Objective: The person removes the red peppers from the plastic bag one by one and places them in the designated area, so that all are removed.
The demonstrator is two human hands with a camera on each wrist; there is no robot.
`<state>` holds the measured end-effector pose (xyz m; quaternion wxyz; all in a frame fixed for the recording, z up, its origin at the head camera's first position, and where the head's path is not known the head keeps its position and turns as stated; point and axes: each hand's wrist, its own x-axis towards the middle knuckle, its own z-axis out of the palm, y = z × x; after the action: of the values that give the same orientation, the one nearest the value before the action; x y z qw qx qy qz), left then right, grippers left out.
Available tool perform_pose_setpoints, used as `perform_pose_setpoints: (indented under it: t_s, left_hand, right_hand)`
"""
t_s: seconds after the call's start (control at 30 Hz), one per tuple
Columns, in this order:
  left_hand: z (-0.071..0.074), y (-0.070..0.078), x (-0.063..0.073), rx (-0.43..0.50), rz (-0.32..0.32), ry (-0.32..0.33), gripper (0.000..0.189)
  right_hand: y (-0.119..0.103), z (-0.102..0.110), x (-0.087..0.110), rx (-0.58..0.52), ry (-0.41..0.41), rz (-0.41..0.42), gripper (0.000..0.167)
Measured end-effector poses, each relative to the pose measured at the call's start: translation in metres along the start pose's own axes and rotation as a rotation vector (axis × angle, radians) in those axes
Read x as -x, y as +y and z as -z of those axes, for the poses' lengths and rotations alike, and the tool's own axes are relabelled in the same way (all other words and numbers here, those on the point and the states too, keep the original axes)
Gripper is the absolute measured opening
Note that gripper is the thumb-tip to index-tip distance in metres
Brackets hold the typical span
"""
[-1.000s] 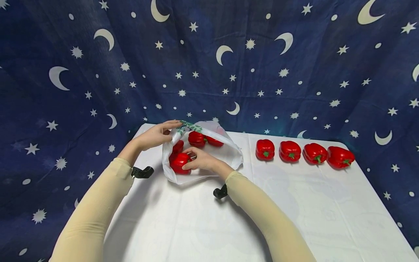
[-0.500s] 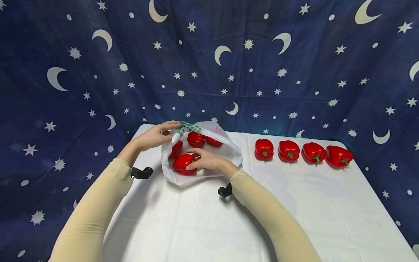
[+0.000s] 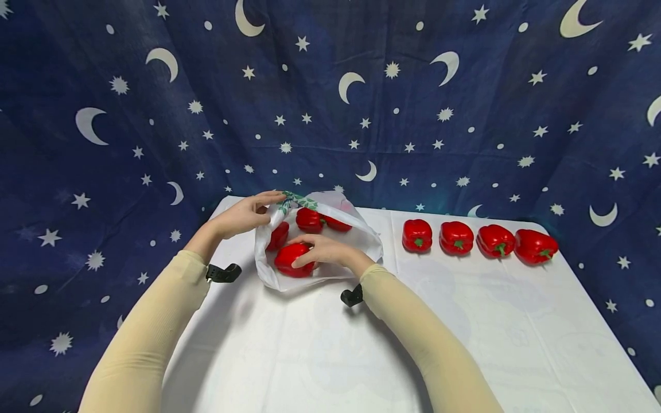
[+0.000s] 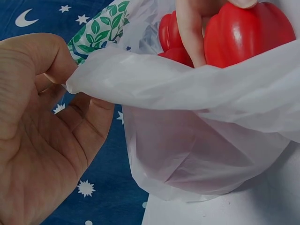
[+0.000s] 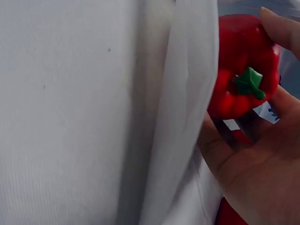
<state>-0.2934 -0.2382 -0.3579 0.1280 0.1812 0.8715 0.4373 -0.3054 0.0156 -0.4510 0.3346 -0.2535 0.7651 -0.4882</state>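
My left hand pinches the rim of a white plastic bag between thumb and fingers, lifting its left side so the mouth gapes. Inside the bag's mouth, my right hand grips a red bell pepper, thumb on the near side. The right wrist view shows its green stem end toward the palm, with the bag's white edge covering part of it. Deeper in lie more red peppers: one at the left and two at the back, including a rear pepper. Green leaves are printed on the bag.
Several red bell peppers stand in a row at the right, from the leftmost pepper to the end pepper. A white cloth covers the table. Behind hangs a dark blue curtain with moons and stars.
My right hand and its pepper have shifted a little to the right within the bag, mostly in the first half second. The left hand keeps its place on the rim.
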Motion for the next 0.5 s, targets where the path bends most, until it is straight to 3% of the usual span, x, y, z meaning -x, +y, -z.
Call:
perform_pose_setpoints:
  t_s: [0.27, 0.5]
  left_hand:
    - [0.000, 0.001, 0.002, -0.001, -0.006, -0.013, 0.064]
    - [-0.002, 0.001, 0.001, 0.016, -0.008, -0.019, 0.065]
  right_hand:
    - [0.002, 0.006, 0.007, -0.003, -0.026, -0.035, 0.071]
    - [0.002, 0.005, 0.014, -0.026, -0.031, -0.015, 0.071]
